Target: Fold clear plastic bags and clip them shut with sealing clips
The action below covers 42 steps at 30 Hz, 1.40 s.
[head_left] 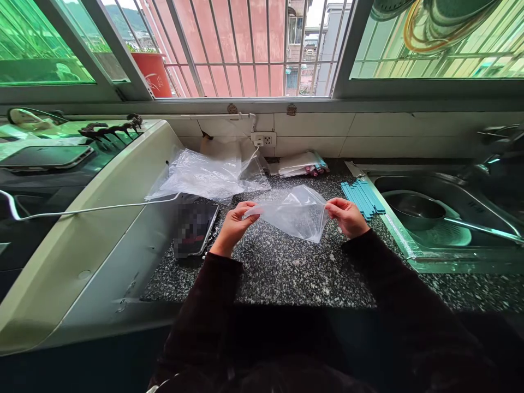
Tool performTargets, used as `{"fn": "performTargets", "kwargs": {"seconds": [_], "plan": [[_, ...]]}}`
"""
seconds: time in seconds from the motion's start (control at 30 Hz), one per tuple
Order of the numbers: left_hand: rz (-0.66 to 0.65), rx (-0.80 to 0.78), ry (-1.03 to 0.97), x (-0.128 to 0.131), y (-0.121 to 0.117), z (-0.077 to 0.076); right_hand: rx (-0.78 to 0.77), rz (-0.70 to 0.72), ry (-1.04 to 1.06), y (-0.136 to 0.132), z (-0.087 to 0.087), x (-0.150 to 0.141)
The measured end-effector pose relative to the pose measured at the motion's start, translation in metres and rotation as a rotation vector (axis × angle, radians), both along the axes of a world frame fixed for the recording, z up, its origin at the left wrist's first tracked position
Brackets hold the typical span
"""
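My left hand (236,225) and right hand (349,217) pinch a clear plastic bag (301,214) at opposite ends, left of the sink (458,254)

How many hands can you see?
2: the left hand pinching the clear plastic bag at one end, and the right hand pinching its other end.

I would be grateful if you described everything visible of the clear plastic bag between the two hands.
The clear plastic bag looks thin, flexible and slightly milky, with creases and faint shine; no contents show. It is stretched sideways above the speckled countertop, pinched at its left end by the left hand and at its right edge by the right hand. One corner points downward; whether it touches the surface is unclear.
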<state>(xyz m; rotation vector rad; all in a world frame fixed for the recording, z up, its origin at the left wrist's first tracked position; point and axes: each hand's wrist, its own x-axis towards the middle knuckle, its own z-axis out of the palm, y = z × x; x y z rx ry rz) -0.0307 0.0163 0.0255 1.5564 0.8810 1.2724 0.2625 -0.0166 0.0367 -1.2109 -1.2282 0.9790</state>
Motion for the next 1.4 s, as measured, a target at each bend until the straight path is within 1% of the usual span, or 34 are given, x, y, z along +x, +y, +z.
{"fn": "performTargets", "kwargs": {"seconds": [0.1, 0.2, 0.3, 0.37, 0.43, 0.5, 0.53, 0.57, 0.63, 0.73, 0.8, 0.87, 1.0, 1.13, 1.27, 1.4], "plan": [[0.020, -0.012, 0.000, -0.002, 0.003, -0.003, 0.040, -0.041, 0.009, 0.001, 0.002, 0.005], [0.038, 0.007, 0.006, -0.003, 0.005, -0.005, 0.120, -0.058, 0.031, 0.001, 0.002, 0.007], [0.096, 0.073, 0.036, -0.004, 0.005, -0.004, 0.228, -0.006, 0.026, -0.002, 0.007, 0.011], [0.131, 0.146, 0.106, -0.005, 0.005, -0.003, 0.239, 0.082, -0.046, -0.006, 0.014, 0.016], [0.124, 0.221, 0.211, -0.007, 0.004, -0.003, 0.145, 0.220, -0.175, -0.009, 0.023, 0.026], [0.074, 0.296, 0.319, -0.009, 0.001, -0.004, -0.028, 0.387, -0.311, -0.011, 0.031, 0.037], [0.039, 0.338, 0.372, -0.010, -0.001, -0.006, -0.104, 0.441, -0.360, -0.011, 0.032, 0.042], [0.004, 0.383, 0.422, -0.011, -0.004, -0.007, -0.160, 0.459, -0.396, -0.010, 0.032, 0.047], [-0.055, 0.484, 0.510, -0.013, -0.014, -0.011, -0.223, 0.405, -0.431, -0.007, 0.028, 0.055], [-0.088, 0.641, 0.596, -0.015, -0.034, -0.019, -0.234, 0.254, -0.412, 0.000, 0.016, 0.055], [-0.096, 0.702, 0.637, -0.016, -0.046, -0.024, -0.212, 0.220, -0.381, 0.004, 0.006, 0.048], [-0.105, 0.728, 0.683, -0.017, -0.054, -0.029, -0.192, 0.228, -0.361, 0.008, -0.003, 0.035], [-0.104, 0.768, 0.703, -0.017, -0.059, -0.033, -0.115, 0.176, -0.381, 0.017, -0.016, 0.010], [-0.093, 0.797, 0.671, -0.016, -0.058, -0.033, -0.080, 0.176, -0.354, 0.022, -0.018, 0.005], [-0.102, 0.744, 0.678, -0.015, -0.059, -0.033, -0.072, 0.184, -0.351, 0.018, -0.012, 0.010], [-0.122, 0.717, 0.709, -0.014, -0.060, -0.031, -0.065, 0.209, -0.395, 0.014, -0.009, 0.006]]}}
